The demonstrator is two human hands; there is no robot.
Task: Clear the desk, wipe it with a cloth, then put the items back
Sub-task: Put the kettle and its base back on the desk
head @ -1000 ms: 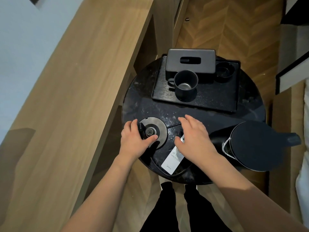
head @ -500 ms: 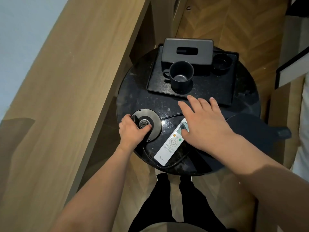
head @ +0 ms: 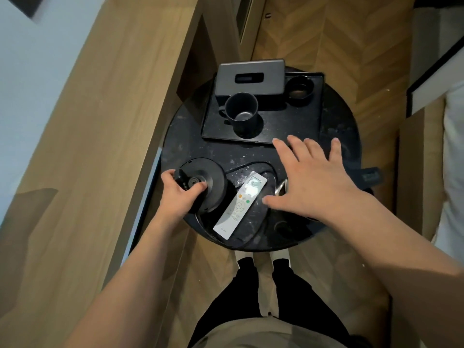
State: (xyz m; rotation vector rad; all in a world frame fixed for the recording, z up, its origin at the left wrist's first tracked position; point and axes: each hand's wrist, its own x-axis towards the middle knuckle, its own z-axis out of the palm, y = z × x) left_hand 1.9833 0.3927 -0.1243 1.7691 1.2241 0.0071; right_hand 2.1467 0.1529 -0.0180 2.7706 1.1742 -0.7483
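Left hand: fingers and thumb curled around the near-left edge of the kettle base, gripping it. Right hand: fingers spread straight, holding nothing, above the kettle at the right of the round tabletop. Remote control lies flat between both hands, near edge. Tray sits at the far side.

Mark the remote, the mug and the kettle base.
remote [head: 239,205]: head view, on its button pad.
mug [head: 242,110]: head view, on its inner wall.
kettle base [head: 213,180]: head view, on its bare disc.
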